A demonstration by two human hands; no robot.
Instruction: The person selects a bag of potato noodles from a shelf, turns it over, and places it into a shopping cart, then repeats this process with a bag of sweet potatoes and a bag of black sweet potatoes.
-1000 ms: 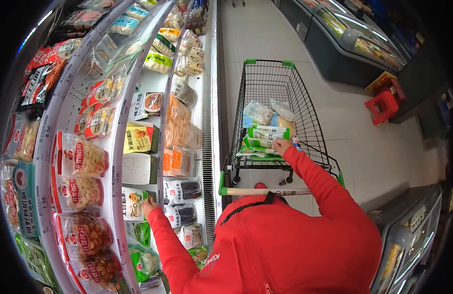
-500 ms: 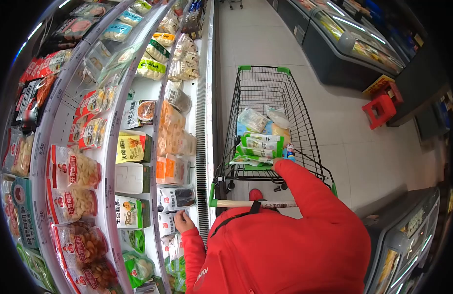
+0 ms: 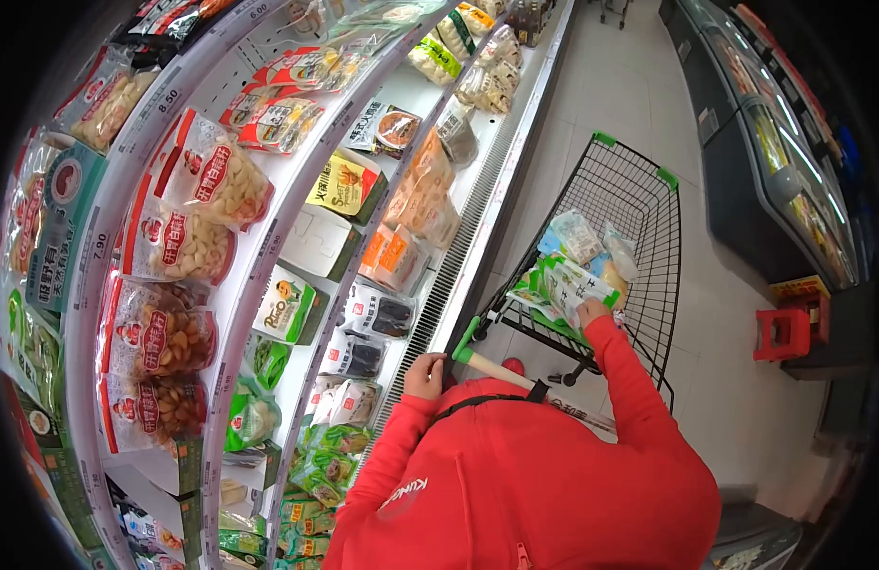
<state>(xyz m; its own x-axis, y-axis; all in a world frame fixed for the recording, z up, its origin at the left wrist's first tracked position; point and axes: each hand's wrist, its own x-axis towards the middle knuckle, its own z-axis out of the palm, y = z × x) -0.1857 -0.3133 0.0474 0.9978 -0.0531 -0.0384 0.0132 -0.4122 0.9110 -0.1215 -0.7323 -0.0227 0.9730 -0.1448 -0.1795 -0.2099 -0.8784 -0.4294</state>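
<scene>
My right hand [image 3: 594, 310] is closed on a green and white packet [image 3: 570, 285] inside the wire shopping cart [image 3: 656, 249]. Around that packet lie other green bags and clear plastic packs [image 3: 576, 237]. My left hand [image 3: 424, 376] is beside the shelf edge, near the left end of the cart handle [image 3: 496, 369]; its fingers are curled, and whether they hold anything is hidden. Left of it are packs with dark contents [image 3: 353, 353] on the lowest visible shelf.
Shelves of bagged food [image 3: 207, 180] fill the left side. Freezer cabinets [image 3: 743, 180] line the right of the aisle, with a red stool [image 3: 781, 334] near them. Another cart stands at the far end.
The view has turned, and the cart now appears tilted and farther right. My left hand has moved away from the shelf packs toward the cart handle. My right hand remains at the green packets.
</scene>
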